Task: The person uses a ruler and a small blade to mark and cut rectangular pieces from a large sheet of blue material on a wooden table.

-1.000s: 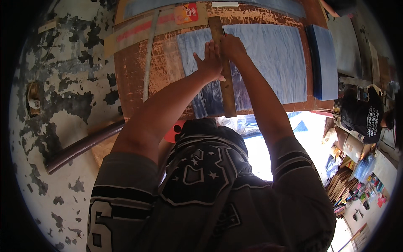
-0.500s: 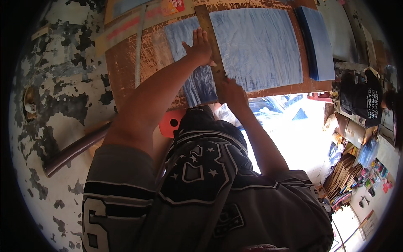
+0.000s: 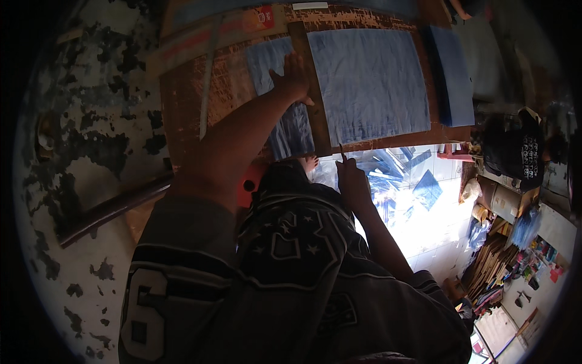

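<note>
A stack of translucent bluish plastic sheets (image 3: pixel 373 85) lies on the worn brown table (image 3: pixel 227 91). Across it runs a long brown straightedge (image 3: pixel 315 91), with a narrower strip of the sheet (image 3: pixel 291 130) showing on its left. My left hand (image 3: pixel 292 79) rests flat, fingers spread, on the strip and against the straightedge's left side. Just off the table's near edge, my right hand (image 3: pixel 353 181) is closed around a thin knife (image 3: pixel 342 153), its dark tip pointing at the edge. Its handle is hidden in my fingers.
Another blue stack (image 3: pixel 451 76) sits at the table's right end. A thin pale rod (image 3: pixel 209 73) lies on the left. Blue offcuts (image 3: pixel 391 173) litter the bright tiled floor. A person in black (image 3: pixel 515 145) is at the far right. A dark roll (image 3: pixel 115 206) leans at left.
My right hand has drawn back toward me, off the straightedge and past the table's near edge, exposing the knife's tip. My left hand stays against the straightedge. The whole view has shifted slightly and darkened.
</note>
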A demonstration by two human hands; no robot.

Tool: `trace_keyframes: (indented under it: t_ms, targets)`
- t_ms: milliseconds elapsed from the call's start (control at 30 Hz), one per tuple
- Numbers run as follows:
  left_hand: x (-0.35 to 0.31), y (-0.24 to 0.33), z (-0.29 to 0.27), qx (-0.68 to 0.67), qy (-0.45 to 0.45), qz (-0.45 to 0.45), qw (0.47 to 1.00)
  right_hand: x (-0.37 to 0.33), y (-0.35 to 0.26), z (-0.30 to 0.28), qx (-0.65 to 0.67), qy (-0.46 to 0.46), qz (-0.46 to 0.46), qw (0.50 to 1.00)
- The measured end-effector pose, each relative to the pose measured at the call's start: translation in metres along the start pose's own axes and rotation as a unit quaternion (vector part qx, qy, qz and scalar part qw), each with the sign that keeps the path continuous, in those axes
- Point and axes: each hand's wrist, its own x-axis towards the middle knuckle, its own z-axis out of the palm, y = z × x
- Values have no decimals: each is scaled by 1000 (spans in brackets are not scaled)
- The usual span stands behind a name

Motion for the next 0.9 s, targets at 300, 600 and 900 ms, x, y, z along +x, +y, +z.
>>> trace_keyframes:
  t_ms: [300, 600, 900]
  targets:
    - [-6, 7, -10, -60, -2, 24, 998, 181, -48, -41, -104, 108, -141, 979]
    - [-13, 2, -9, -71, 2, 30, 997, 307, -148, -52, -210, 63, -200, 955]
    - [-11, 3, -1, -84, 22, 11, 996, 300, -165, -54, -214, 11, -199, 956]
